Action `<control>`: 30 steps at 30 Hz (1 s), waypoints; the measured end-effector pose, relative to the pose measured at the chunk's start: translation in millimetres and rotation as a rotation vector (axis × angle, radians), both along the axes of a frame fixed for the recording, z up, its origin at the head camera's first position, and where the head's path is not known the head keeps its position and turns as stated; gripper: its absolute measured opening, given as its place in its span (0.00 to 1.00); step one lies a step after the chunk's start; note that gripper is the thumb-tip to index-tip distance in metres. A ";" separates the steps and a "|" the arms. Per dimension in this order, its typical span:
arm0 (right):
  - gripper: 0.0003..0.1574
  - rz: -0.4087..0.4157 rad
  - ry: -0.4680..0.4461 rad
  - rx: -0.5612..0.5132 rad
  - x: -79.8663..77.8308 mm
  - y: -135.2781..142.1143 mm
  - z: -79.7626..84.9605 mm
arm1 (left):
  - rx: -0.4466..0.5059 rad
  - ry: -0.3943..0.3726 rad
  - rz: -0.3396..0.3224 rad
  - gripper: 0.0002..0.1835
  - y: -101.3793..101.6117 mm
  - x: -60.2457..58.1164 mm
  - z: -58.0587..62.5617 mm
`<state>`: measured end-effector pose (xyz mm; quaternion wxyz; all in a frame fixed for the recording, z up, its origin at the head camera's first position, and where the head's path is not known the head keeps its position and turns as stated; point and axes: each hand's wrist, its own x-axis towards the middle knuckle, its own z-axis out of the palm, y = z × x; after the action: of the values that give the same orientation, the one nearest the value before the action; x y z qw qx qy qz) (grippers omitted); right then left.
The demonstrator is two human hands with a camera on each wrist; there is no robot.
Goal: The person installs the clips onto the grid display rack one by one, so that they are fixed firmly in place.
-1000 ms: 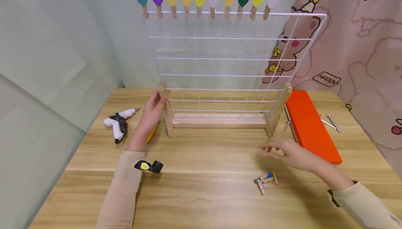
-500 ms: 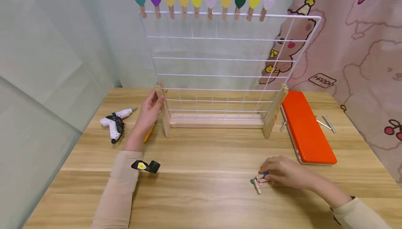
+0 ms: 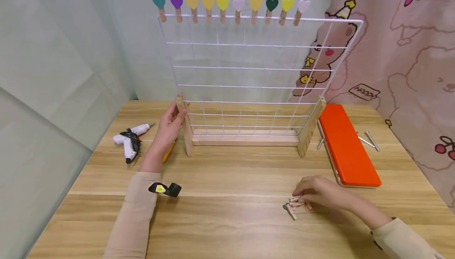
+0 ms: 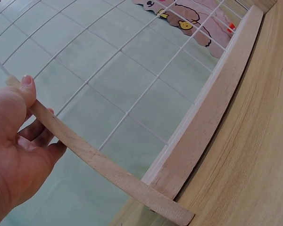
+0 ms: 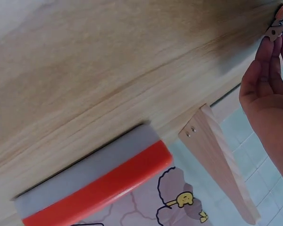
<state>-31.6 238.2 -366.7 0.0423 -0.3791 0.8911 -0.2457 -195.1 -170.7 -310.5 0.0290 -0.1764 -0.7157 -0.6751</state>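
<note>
A white wire grid rack [image 3: 245, 68] stands upright in a wooden base. Heart-topped clothespins [image 3: 222, 6] of several colours are clipped along its top bar. My left hand [image 3: 170, 122] grips the left wooden upright [image 3: 187, 136], thumb in front and fingers behind; the left wrist view shows the thumb at the top of that upright [image 4: 104, 165]. On the front right of the table, my right hand [image 3: 320, 192] is at a small pile of clothespins [image 3: 291, 211], fingertips pinching one; the right wrist view shows that clothespin [image 5: 276, 30] at the fingertips. The fingers partly hide the pile.
A white glue gun [image 3: 131, 140] with a black cord lies left. Something yellow [image 3: 168, 152] shows behind the left forearm. An orange-lidded case [image 3: 348, 144] lies right of the rack, with several metal bolts [image 3: 371, 140] beside it. Curtains hang behind the table.
My right hand has come down and toward me onto the clothespin pile, and its fingers have closed on a clothespin. My left hand keeps its hold on the upright.
</note>
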 end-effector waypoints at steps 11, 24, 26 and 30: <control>0.09 -0.011 0.091 0.015 -22.6 -4.1 49.3 | 0.003 0.007 0.003 0.28 -0.5 -0.7 -0.2; 0.19 -0.124 0.605 -0.255 -65.8 -26.5 205.9 | -0.022 0.014 0.010 0.26 -3.4 -14.5 -18.5; 0.15 -0.212 0.616 -0.368 -66.8 -34.4 229.0 | -0.025 0.014 0.012 0.27 -3.7 -14.6 -17.8; 0.10 -0.393 0.636 -0.612 -73.7 -48.2 265.1 | -0.020 0.007 0.015 0.27 -4.0 -12.9 -15.1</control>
<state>-105.3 190.1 -101.6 -0.3931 -0.2550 0.8013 -0.3719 -208.1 -174.7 -325.6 0.0350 -0.1737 -0.7237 -0.6670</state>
